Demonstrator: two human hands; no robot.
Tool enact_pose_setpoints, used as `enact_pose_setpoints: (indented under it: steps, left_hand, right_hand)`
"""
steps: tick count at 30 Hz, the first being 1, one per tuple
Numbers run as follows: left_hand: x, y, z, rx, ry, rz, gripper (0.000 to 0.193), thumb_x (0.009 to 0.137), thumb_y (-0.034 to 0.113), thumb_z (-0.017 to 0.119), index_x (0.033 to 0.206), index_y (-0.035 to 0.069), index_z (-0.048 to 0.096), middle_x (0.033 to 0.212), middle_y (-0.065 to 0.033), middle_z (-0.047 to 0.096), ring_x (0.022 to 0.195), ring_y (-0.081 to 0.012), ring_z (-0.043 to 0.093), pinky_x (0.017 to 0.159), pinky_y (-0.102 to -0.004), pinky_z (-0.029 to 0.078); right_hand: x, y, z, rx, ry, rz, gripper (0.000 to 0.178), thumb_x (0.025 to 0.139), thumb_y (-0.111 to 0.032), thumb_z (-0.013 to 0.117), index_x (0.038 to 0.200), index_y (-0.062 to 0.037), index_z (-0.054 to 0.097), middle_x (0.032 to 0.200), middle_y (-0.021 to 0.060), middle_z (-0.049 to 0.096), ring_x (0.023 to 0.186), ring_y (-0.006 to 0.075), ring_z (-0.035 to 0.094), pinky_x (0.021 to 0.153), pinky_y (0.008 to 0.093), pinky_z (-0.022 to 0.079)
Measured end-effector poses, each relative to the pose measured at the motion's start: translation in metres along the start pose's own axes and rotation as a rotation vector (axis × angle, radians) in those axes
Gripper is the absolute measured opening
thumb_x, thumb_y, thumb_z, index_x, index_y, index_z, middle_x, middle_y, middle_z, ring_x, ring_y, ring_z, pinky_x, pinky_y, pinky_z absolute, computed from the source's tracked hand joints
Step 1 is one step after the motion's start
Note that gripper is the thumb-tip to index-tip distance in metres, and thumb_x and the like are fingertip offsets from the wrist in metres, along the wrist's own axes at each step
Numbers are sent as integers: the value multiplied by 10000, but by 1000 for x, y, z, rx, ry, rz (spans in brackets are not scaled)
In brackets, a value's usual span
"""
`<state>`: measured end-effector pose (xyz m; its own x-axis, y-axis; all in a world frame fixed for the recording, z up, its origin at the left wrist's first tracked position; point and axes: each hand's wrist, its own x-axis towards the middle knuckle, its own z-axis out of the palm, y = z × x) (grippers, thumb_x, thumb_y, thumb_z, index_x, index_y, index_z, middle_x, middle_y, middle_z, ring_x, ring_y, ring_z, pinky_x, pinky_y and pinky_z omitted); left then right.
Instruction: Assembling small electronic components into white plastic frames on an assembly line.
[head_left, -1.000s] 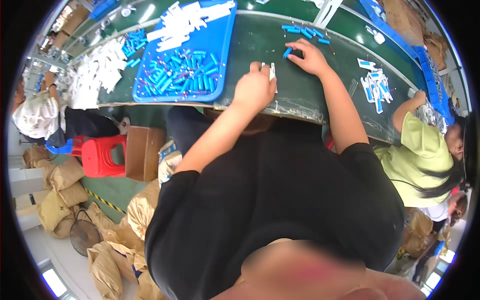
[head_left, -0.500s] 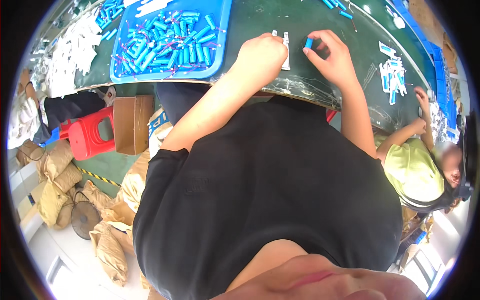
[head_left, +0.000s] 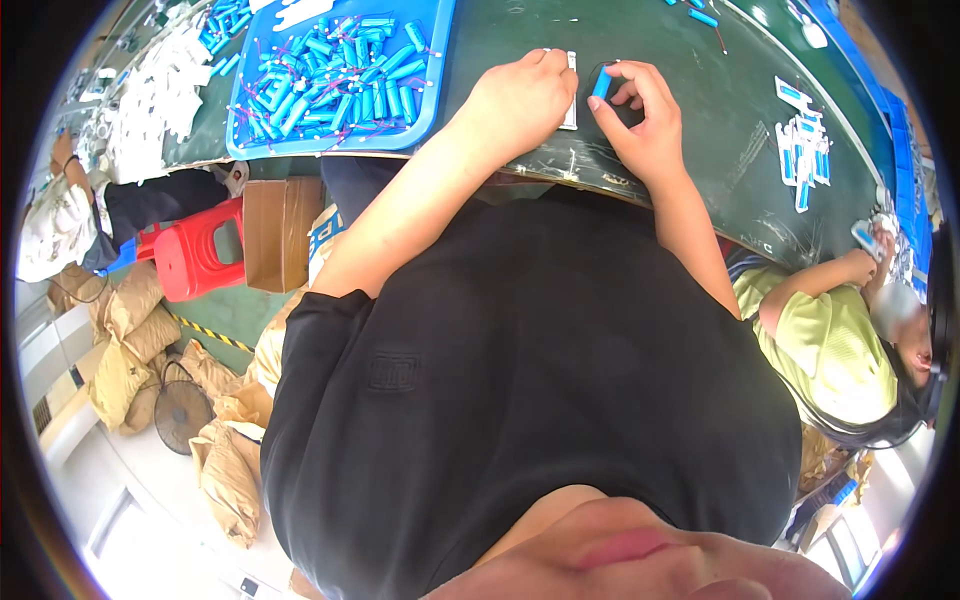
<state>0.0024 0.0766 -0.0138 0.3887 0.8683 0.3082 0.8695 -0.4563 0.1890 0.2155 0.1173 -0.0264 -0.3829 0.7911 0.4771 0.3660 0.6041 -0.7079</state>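
Note:
My right hand (head_left: 645,118) pinches a blue cylindrical battery (head_left: 602,83) between thumb and fingers, just above the green table. A thin dark wire shows at the battery's upper end. Close on its left, my left hand (head_left: 525,100) is closed, its knuckles up, over a narrow white plastic casing (head_left: 571,92). Only the casing's right side shows; the fingertips and the rest of it are hidden beneath the hand. To the left, a blue tray (head_left: 436,85) holds a heap of wired blue batteries (head_left: 345,85).
Several white casings with blue batteries (head_left: 802,150) lie in a pile at the right. White parts (head_left: 160,90) cover the table's far left. A co-worker in a yellow-green top (head_left: 830,350) sits at the right, holding a pale part. A red stool (head_left: 200,255) and cardboard box (head_left: 280,235) stand at left.
My right hand has brought the battery slightly left, closer to the casing and my left hand. My left hand stays closed over the casing. The co-worker's hands now hold a pale part.

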Motion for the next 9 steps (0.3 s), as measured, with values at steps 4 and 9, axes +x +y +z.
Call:
enact_pose_setpoints:
  steps: [4, 9]
  left_hand:
    - [-1, -2, -6, -124, 62, -13, 244, 862, 67, 711, 1080, -1, 627, 1054, -155, 678, 1037, -359, 703, 858, -470, 607]
    - [-8, 5, -38, -457, 165, -158, 179, 935, 70, 679, 1069, -5, 585, 1005, -204, 715, 913, -435, 725, 829, -491, 576]
  right_hand:
    - [1, 0, -3, 2, -49, -52, 379, 840, -76, 830, 1204, -77, 729, 1210, 93, 693, 831, 184, 636, 772, 319, 565]
    - [-3, 1, -6, 19, -127, -73, 405, 838, -58, 816, 1237, -81, 750, 1264, 101, 682, 958, 202, 690, 844, 328, 586]
